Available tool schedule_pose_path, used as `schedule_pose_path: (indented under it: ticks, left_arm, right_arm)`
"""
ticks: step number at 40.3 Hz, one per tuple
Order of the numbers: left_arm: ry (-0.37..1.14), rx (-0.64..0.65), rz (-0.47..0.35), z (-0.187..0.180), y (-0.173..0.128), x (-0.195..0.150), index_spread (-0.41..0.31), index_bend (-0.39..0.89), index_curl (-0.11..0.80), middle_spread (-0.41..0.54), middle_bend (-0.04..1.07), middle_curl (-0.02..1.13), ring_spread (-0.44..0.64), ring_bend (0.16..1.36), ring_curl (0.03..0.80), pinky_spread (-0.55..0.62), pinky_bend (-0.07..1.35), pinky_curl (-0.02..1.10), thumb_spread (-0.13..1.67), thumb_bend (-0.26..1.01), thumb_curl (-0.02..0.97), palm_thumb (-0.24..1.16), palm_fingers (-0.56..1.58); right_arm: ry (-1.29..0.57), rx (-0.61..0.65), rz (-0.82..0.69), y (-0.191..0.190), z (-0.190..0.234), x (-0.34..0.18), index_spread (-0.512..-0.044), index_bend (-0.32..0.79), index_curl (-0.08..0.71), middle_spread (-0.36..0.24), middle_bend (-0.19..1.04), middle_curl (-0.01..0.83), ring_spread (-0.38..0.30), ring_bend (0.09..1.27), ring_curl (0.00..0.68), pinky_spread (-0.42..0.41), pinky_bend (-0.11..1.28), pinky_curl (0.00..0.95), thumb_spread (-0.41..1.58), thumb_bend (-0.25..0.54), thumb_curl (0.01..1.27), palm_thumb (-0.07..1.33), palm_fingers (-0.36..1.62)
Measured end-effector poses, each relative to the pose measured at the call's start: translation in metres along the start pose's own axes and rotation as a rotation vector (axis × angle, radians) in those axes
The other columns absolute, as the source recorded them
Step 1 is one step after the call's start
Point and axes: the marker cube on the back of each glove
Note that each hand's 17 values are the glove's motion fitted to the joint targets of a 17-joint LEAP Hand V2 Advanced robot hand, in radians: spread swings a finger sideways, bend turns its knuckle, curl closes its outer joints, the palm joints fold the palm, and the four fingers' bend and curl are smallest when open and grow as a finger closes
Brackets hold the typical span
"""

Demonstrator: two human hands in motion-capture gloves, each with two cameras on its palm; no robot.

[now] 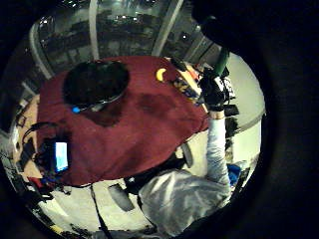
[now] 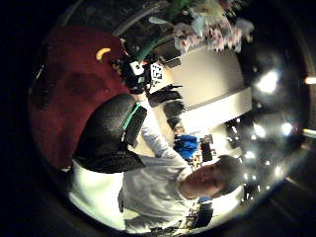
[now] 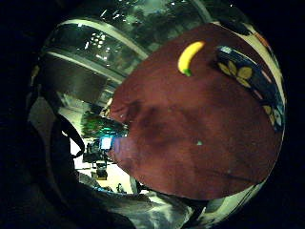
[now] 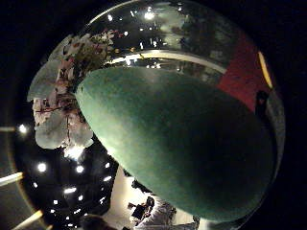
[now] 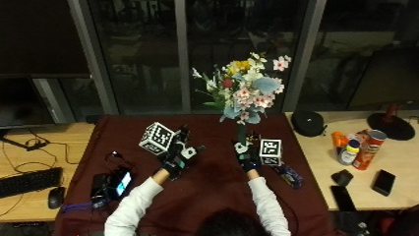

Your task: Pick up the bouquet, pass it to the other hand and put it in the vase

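Observation:
The bouquet [image 5: 245, 91] of pink, white and yellow flowers stands upright above the far side of the maroon table [image 5: 209, 184]. My right hand [image 5: 247, 158] grips its green stem [image 5: 241, 132] from below. That stem [image 4: 177, 139] fills the right thumb side view, with the flowers [image 4: 60, 105] beyond it. My left hand [image 5: 175, 158] is raised to the left of the bouquet, apart from it, with its fingers spread and holding nothing. The left palm views show the right hand [image 1: 214, 92] on the stem and the flowers [image 2: 207, 22]. I see no vase in any view.
A banana [image 3: 189, 56] and a dark pouch with yellow flowers [image 5: 288, 175] lie on the table by my right arm. A phone rig [image 5: 120, 182] sits at the left edge. Cans [image 5: 370, 150] and a black round object [image 5: 308, 123] stand on the wooden desk at right.

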Motion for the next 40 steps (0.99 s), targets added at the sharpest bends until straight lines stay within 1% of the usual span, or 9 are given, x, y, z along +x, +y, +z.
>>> schedule_pose_path:
  ticks: [5,13,23,27,32,34,37,38,40]
  left_arm:
    - [0.145,-0.013,-0.033,0.014,-0.022,0.015,0.113,-0.02,0.214,0.233,0.14,0.34,0.26,0.59,0.361,0.19,0.47,0.42,1.06,-0.01,0.316,0.32,0.08]
    - [0.459,-0.091,-0.048,0.044,-0.048,0.054,0.187,0.02,0.139,0.399,0.18,0.31,0.35,0.70,0.365,0.31,0.53,0.41,1.01,-0.01,0.331,0.39,-0.06]
    - [0.444,0.036,0.027,0.080,-0.061,0.071,0.223,0.05,0.097,0.464,0.20,0.30,0.37,0.77,0.361,0.35,0.55,0.39,0.97,-0.02,0.342,0.43,-0.06]
    - [0.425,0.160,0.051,0.084,-0.069,0.075,0.188,0.13,0.119,0.303,0.30,0.33,0.27,0.73,0.336,0.26,0.51,0.37,0.96,-0.02,0.344,0.45,0.19]
    - [0.416,0.300,0.053,0.085,-0.077,0.071,0.027,0.17,0.170,0.023,0.43,0.35,0.00,0.64,0.284,-0.07,0.58,0.35,0.95,0.01,0.367,0.56,0.88]
    - [0.430,0.356,0.107,0.082,-0.079,0.075,-0.031,0.19,0.195,-0.054,0.46,0.37,-0.08,0.61,0.286,-0.15,0.58,0.35,0.95,0.02,0.379,0.61,1.04]
    - [0.521,0.432,0.307,0.074,-0.080,0.090,-0.105,0.22,0.239,-0.141,0.48,0.42,-0.19,0.60,0.316,-0.26,0.61,0.39,0.91,0.04,0.407,0.70,1.24]
    - [0.529,0.444,0.326,0.073,-0.081,0.090,-0.129,0.21,0.246,-0.167,0.50,0.44,-0.23,0.61,0.330,-0.29,0.64,0.40,0.90,0.04,0.414,0.71,1.31]
    - [0.492,0.448,0.264,0.075,-0.084,0.080,-0.160,0.20,0.263,-0.211,0.54,0.46,-0.27,0.66,0.355,-0.33,0.65,0.41,0.89,0.03,0.421,0.72,1.37]
  right_arm:
    - [-0.072,-0.036,-0.069,0.013,0.011,-0.024,-0.214,0.49,0.543,-0.159,0.84,0.656,-0.189,1.01,0.573,-0.229,0.76,0.509,0.72,-0.018,0.57,1.02,1.39]
    - [-0.166,-0.099,-0.171,0.040,0.042,-0.049,-0.218,0.49,0.567,-0.157,0.85,0.656,-0.187,1.02,0.572,-0.227,0.77,0.514,0.66,-0.019,0.62,1.03,1.38]
    - [-0.191,-0.101,-0.239,0.056,0.071,-0.058,-0.219,0.48,0.591,-0.155,0.85,0.654,-0.186,1.03,0.570,-0.226,0.77,0.517,0.63,-0.022,0.66,1.04,1.38]
    - [-0.220,-0.106,-0.416,0.057,0.082,-0.061,-0.216,0.47,0.599,-0.154,0.86,0.653,-0.186,1.03,0.568,-0.226,0.77,0.517,0.63,-0.022,0.67,1.03,1.38]
    - [-0.242,-0.138,-0.310,0.069,0.091,-0.065,-0.215,0.46,0.608,-0.154,0.86,0.652,-0.185,1.03,0.567,-0.232,0.77,0.518,0.65,-0.021,0.68,1.03,1.38]
    - [-0.223,-0.149,-0.234,0.071,0.095,-0.059,-0.215,0.46,0.611,-0.154,0.86,0.652,-0.185,1.03,0.566,-0.234,0.77,0.518,0.65,-0.021,0.69,1.03,1.38]
    - [-0.218,-0.165,-0.176,0.074,0.098,-0.057,-0.216,0.45,0.615,-0.153,0.87,0.651,-0.184,1.03,0.564,-0.234,0.77,0.516,0.67,-0.018,0.69,1.03,1.38]
    - [-0.220,-0.170,-0.203,0.073,0.099,-0.056,-0.215,0.45,0.614,-0.153,0.87,0.651,-0.184,1.03,0.564,-0.234,0.77,0.516,0.67,-0.017,0.69,1.03,1.38]
    - [-0.224,-0.193,-0.298,0.070,0.103,-0.054,-0.218,0.44,0.617,-0.154,0.87,0.648,-0.183,1.03,0.562,-0.239,0.77,0.516,0.68,-0.020,0.69,1.03,1.38]
